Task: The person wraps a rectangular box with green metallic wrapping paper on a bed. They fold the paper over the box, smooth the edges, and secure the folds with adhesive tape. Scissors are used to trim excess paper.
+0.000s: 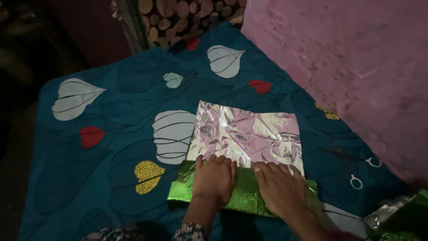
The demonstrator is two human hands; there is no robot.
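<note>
On crinkled foil (pixel 249 134), flat hands (pixel 214 178).

Dim overall, brightest at centre and right of frame, falling to near black at the left edge and upper left corner. Glare off the crinkled silver foil (pixel 247 134); soft, grainy, slightly blurred throughout.
</note>
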